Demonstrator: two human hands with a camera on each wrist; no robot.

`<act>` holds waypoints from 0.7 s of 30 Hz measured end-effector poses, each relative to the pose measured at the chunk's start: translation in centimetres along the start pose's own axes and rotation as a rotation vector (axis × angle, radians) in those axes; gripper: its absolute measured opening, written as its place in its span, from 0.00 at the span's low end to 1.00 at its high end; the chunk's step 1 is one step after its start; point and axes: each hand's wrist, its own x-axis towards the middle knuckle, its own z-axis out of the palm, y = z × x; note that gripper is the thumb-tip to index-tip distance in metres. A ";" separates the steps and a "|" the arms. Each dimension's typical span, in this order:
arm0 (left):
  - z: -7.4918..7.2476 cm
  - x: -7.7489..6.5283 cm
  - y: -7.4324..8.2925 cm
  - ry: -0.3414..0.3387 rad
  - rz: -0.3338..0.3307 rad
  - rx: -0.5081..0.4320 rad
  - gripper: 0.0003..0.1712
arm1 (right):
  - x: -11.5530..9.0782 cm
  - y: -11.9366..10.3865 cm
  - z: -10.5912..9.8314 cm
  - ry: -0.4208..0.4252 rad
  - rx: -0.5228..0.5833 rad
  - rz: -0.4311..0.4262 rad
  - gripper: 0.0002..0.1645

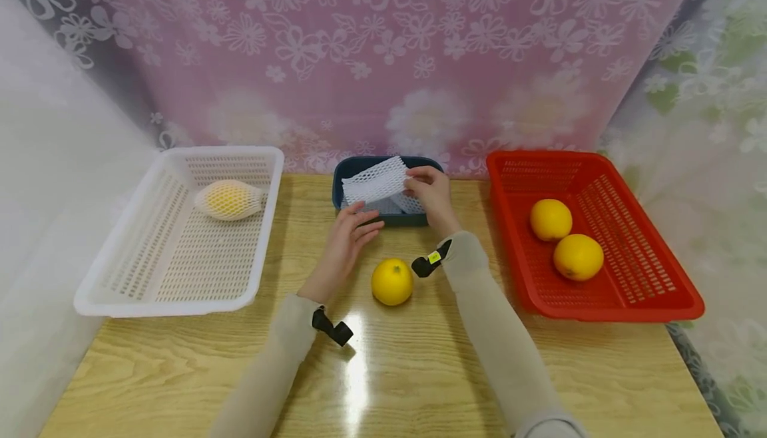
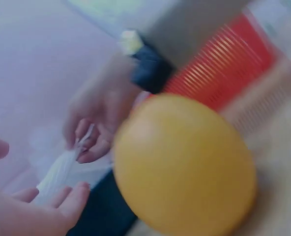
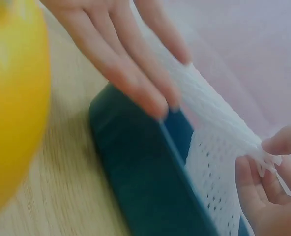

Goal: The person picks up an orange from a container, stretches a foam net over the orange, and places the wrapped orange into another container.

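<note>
A white foam fruit net (image 1: 376, 181) is lifted at a slant over a dark teal bin (image 1: 389, 219). My right hand (image 1: 433, 197) pinches its right end between thumb and fingers, as the right wrist view shows at the net's edge (image 3: 214, 110). Close to the net's left part is my left hand (image 1: 347, 235), its fingers extended over the bin's near rim; whether they touch the net I cannot tell. More white netting (image 1: 410, 204) lies inside the bin. Between my forearms, a yellow round fruit (image 1: 392, 281) sits on the table.
At the left stands a white basket (image 1: 180, 308) holding one yellow fruit in a foam net (image 1: 230, 200). A red basket (image 1: 605, 311) on the right contains two yellow fruits, one (image 1: 550, 219) behind the other (image 1: 578, 257). A floral curtain (image 1: 389, 58) hangs behind the wooden table (image 1: 407, 371).
</note>
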 end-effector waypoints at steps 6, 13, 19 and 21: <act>0.2 1.1 1.3 -0.078 -0.152 -0.270 0.32 | -1.7 -1.3 0.0 -0.005 0.072 -0.079 0.14; 0.7 2.1 1.5 -0.012 -0.104 -0.359 0.30 | -4.5 -2.5 -0.1 -0.027 0.073 -0.151 0.13; 1.3 2.6 1.6 0.069 0.013 -0.295 0.23 | -7.0 -2.9 -0.7 -0.067 0.094 -0.198 0.13; 1.6 2.6 1.7 0.084 0.057 -0.278 0.21 | -7.9 -3.0 -0.9 -0.087 0.127 -0.204 0.13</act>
